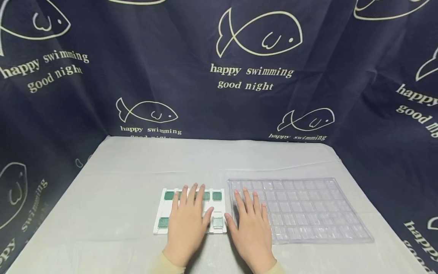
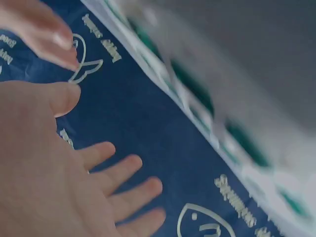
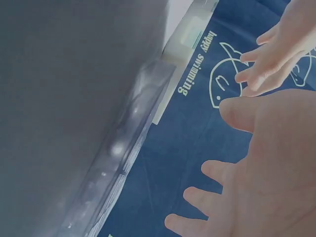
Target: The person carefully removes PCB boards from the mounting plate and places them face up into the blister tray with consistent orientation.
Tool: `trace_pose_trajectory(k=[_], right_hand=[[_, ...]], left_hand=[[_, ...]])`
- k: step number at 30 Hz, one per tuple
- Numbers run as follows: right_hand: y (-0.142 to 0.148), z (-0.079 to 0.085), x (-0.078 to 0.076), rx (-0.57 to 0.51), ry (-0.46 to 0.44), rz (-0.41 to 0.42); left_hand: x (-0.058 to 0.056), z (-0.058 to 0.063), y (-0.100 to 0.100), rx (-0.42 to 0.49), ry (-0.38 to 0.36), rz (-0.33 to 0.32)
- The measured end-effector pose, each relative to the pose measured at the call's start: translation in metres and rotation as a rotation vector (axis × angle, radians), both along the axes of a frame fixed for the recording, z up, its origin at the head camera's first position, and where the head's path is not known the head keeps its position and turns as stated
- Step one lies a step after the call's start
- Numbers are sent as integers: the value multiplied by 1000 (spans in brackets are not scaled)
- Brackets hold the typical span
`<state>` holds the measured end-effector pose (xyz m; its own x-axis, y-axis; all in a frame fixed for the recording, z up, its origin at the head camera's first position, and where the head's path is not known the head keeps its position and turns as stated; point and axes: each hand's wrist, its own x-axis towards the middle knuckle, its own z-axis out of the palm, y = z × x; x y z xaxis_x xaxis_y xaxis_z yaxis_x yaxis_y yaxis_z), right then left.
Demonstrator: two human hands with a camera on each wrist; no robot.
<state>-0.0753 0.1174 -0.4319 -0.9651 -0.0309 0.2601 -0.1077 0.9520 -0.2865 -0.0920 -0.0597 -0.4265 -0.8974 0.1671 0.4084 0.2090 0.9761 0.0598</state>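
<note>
My left hand is held flat with its fingers straight, overlapping a white tray in the head view. Small square green pieces with pin-like edges, such as one green piece at the far right corner, sit in two rows of this tray; the hand hides some of them. To the right, my right hand spreads over the left edge of a clear plastic tray with many rectangular compartments. Both palms show bare in the wrist views: the left palm and the right palm.
Both trays lie side by side on a table with a pale cloth. A dark blue curtain with fish drawings and lettering encloses the back and both sides. Yellowish sleeve cuffs show at the bottom.
</note>
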Motion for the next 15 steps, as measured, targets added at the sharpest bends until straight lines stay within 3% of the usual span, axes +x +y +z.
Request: trace_pose_trajectory(k=[5,11,15], right_hand=[[0,4,1,-10,-23,-6],[0,4,2,-25,-52,-18],[1,4,1,-17,-58,-5]], left_hand=[[-21,11,-31,-4,36,-37],[-44,16,-74,-1,-81,-66],[-52,12,-96,41,-154,-95]])
